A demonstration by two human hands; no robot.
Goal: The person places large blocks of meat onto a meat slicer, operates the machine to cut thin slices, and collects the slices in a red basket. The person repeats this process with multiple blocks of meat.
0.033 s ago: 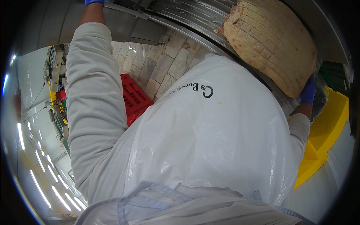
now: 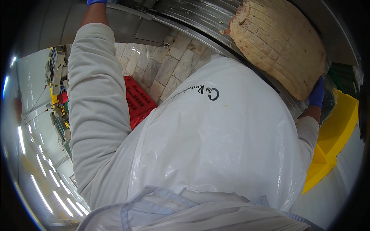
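Note:
A large slab of meat (image 2: pixel 279 48) with a pale, scored fat side facing up lies on a ribbed metal bed (image 2: pixel 200 19) at the upper right. A reddish cut edge shows at its left end. My right hand (image 2: pixel 317 93), in a blue glove, is against the slab's near right end, with its fingers hidden behind the meat. At the top left, my left hand (image 2: pixel 96 2), also blue-gloved, is beside the metal machine housing (image 2: pixel 127 24). The picture's top edge cuts this hand off, so its fingers and anything in them are out of sight.
A yellow bin (image 2: pixel 335 133) stands close to my right forearm, with a dark green crate (image 2: pixel 343 77) beyond it. Below the machine, a red slotted crate (image 2: pixel 138 101) sits on the tiled floor (image 2: pixel 169 63). Machinery (image 2: pixel 58 71) stands farther off at the left.

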